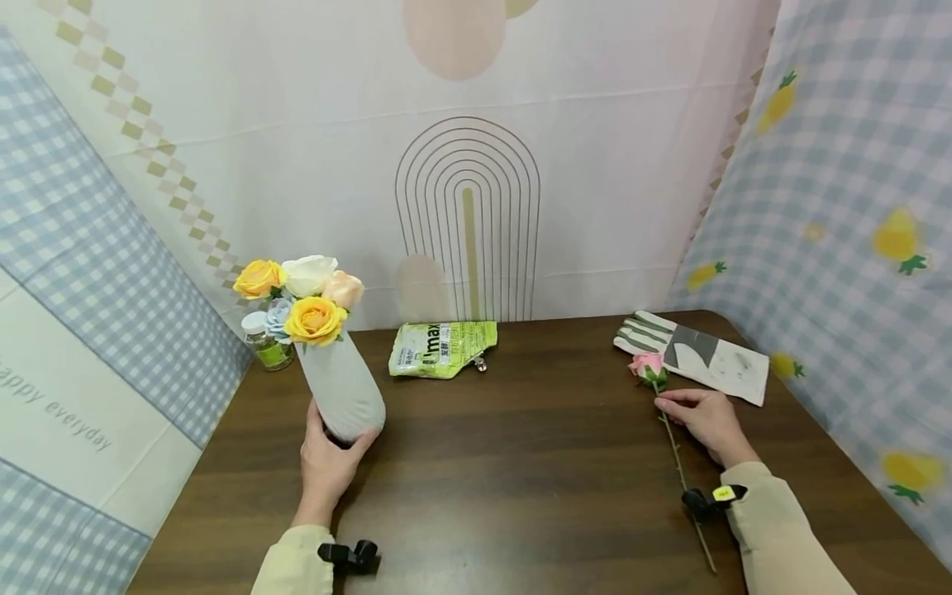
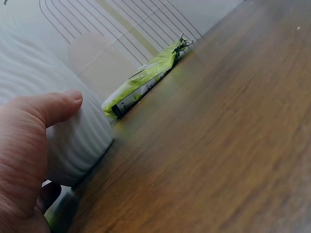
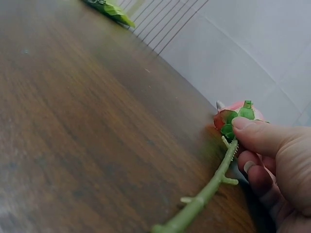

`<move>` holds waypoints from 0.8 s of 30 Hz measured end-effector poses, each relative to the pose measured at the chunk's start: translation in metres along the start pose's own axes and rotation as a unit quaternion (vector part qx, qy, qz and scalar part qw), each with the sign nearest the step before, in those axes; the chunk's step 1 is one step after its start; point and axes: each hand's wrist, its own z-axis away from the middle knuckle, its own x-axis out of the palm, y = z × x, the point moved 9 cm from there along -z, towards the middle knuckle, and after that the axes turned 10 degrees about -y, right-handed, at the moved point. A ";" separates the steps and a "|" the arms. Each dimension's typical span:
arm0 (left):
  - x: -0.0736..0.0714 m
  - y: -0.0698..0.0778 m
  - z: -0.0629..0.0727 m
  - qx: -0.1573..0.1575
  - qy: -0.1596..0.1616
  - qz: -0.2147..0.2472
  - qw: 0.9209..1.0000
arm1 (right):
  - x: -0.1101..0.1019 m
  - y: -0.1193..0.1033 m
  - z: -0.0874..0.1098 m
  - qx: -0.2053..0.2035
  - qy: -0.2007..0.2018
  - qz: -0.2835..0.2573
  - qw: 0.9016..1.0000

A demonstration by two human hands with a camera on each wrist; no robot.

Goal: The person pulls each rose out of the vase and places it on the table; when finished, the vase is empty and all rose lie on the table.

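Note:
A white ribbed vase [image 1: 340, 384] stands at the left of the table, with yellow, white, peach and blue artificial flowers [image 1: 316, 320] in its mouth. Round its lower part my left hand [image 1: 327, 463] grips, the thumb [image 2: 65, 103] lying against the ribbed side in the left wrist view. At the right, my right hand [image 1: 702, 420] pinches a pink artificial rose [image 1: 649, 366] by the stem just under the bloom. Its long green stem [image 3: 206, 191] slants back toward the table's near edge, and the right wrist view shows short thorn-like stubs on it.
A lime-green pouch [image 1: 443, 349] with a metal clip lies near the back of the wooden table [image 1: 513, 463]. Behind the vase is a small lidded jar [image 1: 269, 343]. A grey-and-white work glove [image 1: 695, 355] lies at the back right, beyond the rose. Cloth hangs on three sides.

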 end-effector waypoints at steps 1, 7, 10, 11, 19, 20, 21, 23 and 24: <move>0.000 0.000 -0.001 0.001 0.000 0.000 1.000 | -0.001 0.000 0.000 -0.001 -0.001 0.002 1.000; 0.000 0.002 -0.001 0.007 0.000 0.005 1.000 | -0.001 -0.001 0.001 -0.001 -0.002 0.008 1.000; 0.000 0.000 0.000 0.004 -0.002 0.006 1.000 | 0.000 0.000 0.001 0.001 -0.004 0.004 1.000; 0.001 0.000 0.000 0.002 -0.003 0.006 1.000 | 0.000 0.000 0.001 0.001 -0.004 0.003 1.000; 0.001 0.000 -0.002 0.002 -0.002 0.003 1.000 | -0.001 0.003 -0.001 0.001 0.001 -0.021 1.000; 0.001 0.000 -0.001 0.002 -0.001 0.003 1.000 | -0.001 0.003 0.000 0.002 0.001 -0.024 1.000; 0.001 0.000 0.000 0.001 -0.001 0.003 1.000 | -0.001 0.003 0.000 0.005 0.000 -0.027 1.000; 0.001 0.000 0.001 0.000 -0.001 0.003 1.000 | -0.002 0.003 0.001 0.009 0.000 -0.034 0.999; 0.000 0.000 0.001 0.000 0.000 0.003 1.000 | -0.003 0.003 0.001 0.009 0.001 -0.038 0.999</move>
